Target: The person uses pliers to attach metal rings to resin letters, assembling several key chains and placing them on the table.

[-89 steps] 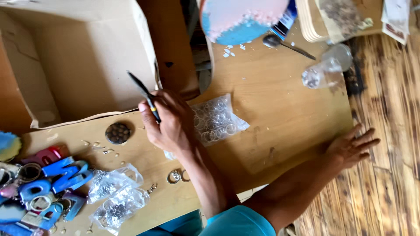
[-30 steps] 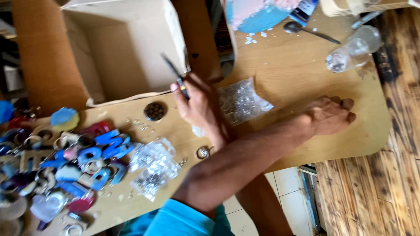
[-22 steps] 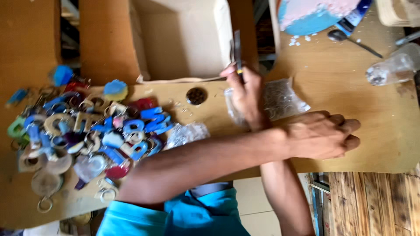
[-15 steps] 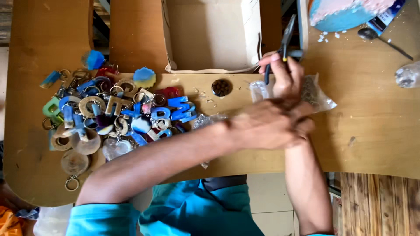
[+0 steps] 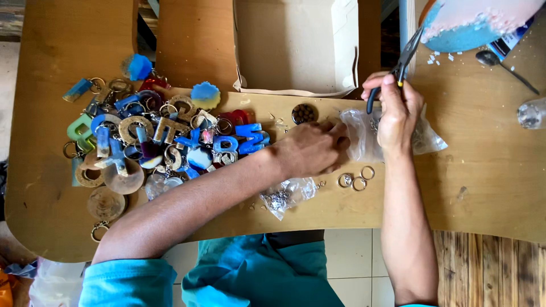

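Pliers point(image 5: 398, 71) sit gripped in the right hand point(image 5: 398, 111) above a clear plastic bag point(image 5: 364, 133) on the wooden surface point(image 5: 489, 170); the left hand point(image 5: 313, 149), fingers curled, touches the bag's edge beside loose metal rings point(image 5: 355, 179)

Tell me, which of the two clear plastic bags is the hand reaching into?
The upper bag, lying beside the pliers hand: the left hand is at its open end. The other bag lies untouched near the table edge.
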